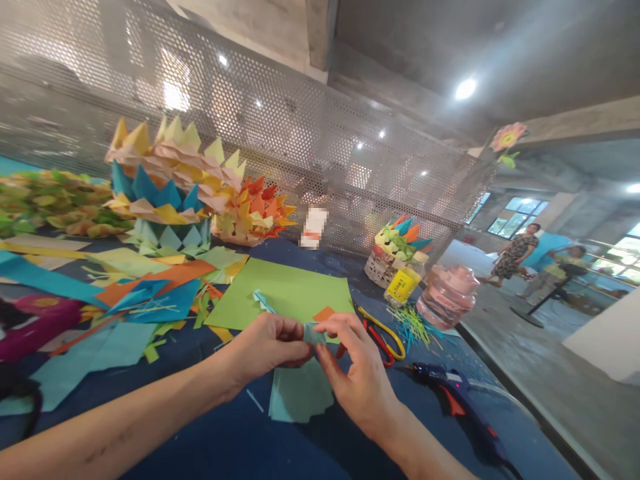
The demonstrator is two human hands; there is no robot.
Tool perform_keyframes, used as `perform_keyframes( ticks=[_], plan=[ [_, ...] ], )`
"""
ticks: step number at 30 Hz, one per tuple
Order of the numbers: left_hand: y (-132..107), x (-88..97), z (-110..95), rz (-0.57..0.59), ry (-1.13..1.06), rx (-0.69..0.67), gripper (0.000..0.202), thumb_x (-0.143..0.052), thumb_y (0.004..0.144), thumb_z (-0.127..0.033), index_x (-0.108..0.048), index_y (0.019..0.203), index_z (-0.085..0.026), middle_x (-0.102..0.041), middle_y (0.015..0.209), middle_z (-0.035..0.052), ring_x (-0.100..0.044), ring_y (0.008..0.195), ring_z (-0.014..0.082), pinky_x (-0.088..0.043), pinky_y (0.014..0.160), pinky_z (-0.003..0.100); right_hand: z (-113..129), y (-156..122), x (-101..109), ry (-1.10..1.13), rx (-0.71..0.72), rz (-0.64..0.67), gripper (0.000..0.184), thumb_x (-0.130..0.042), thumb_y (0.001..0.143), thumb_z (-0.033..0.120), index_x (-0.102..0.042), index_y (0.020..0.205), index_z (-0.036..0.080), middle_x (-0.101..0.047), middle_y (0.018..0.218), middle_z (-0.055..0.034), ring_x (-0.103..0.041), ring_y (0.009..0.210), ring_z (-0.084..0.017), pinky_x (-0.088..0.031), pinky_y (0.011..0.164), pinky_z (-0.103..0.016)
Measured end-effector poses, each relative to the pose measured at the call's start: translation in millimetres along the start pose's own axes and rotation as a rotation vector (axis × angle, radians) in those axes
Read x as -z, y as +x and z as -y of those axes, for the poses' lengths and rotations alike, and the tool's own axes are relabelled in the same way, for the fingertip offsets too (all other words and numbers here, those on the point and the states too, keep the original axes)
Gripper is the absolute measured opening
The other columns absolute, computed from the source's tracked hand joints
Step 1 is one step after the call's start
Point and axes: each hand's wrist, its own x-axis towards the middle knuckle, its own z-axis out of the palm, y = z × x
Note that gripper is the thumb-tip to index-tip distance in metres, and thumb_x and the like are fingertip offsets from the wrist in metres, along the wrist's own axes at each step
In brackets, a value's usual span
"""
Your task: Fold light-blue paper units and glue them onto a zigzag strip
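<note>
Between my two hands is a small light-blue piece of paper (314,333). My left hand (275,341) pinches its left side, thumb against fingers. From the right, the thumb and fingers of my right hand (353,357) close on the same piece. Directly below lies a stack of light-blue paper squares (300,393) on the dark blue table. Behind my hands is a large green paper sheet (280,287), with a small folded light-blue strip (263,300) and an orange scrap (324,313) on it.
Scissors (383,333) and a dark blue glue gun (455,393) lie to the right, near a yellow-labelled bottle (403,283) and a pink bottle (447,298). Left are paper scraps (150,293), a magenta tool (40,323) and folded-paper baskets (170,193). Two people (520,253) stand beyond the table.
</note>
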Motion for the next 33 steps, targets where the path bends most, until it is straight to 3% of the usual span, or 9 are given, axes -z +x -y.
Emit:
perform_keyframes(
  ticks=[8, 12, 21, 33],
  plan=[
    [2.3, 0.4, 0.9, -0.011, 0.076, -0.025, 0.016, -0.064, 0.062, -0.024, -0.053, 0.057, -0.014, -0.046, 0.052, -0.0063, -0.041, 0.053, 0.0082, -0.031, 0.054, 0.021, -5.3, 0.5, -3.0, 0.047, -0.042, 0.026, 0.014, -0.052, 0.083, 0.015, -0.054, 0.095, 0.021, -0.052, 0.101, -0.0067, -0.055, 0.090, -0.018, -0.049, 0.066, -0.027],
    [1.4, -0.9, -1.8, -0.014, 0.027, 0.000, 0.017, -0.067, 0.060, -0.024, -0.053, 0.057, -0.014, -0.048, 0.052, -0.0063, -0.044, 0.054, 0.0086, -0.035, 0.057, 0.022, -5.6, 0.0, -3.4, 0.095, -0.047, 0.029, 0.009, -0.053, 0.082, 0.013, -0.052, 0.086, 0.020, -0.053, 0.095, -0.0050, -0.054, 0.088, -0.016, -0.049, 0.069, -0.026],
    [0.6, 1.1, -1.2, 0.009, -0.002, 0.042, 0.021, -0.069, 0.064, -0.032, -0.062, 0.066, -0.013, -0.061, 0.063, -0.0006, -0.051, 0.057, 0.0090, -0.038, 0.058, 0.022, -5.1, 0.4, -5.7, 0.129, -0.100, -0.024, 0.002, -0.054, 0.084, 0.018, -0.055, 0.085, 0.020, -0.056, 0.087, -0.0028, -0.056, 0.076, -0.014, -0.047, 0.062, -0.024],
    [5.4, 2.1, 3.8, -0.023, -0.015, -0.013, 0.024, -0.070, 0.065, -0.035, -0.060, 0.065, -0.013, -0.061, 0.060, -0.0016, -0.054, 0.059, 0.0095, -0.043, 0.064, 0.024, -7.6, 0.2, -6.0, 0.112, -0.092, 0.000, 0.024, -0.056, 0.083, 0.019, -0.058, 0.106, 0.023, -0.059, 0.099, -0.0048, -0.057, 0.077, -0.014, -0.050, 0.063, -0.025]
  ],
)
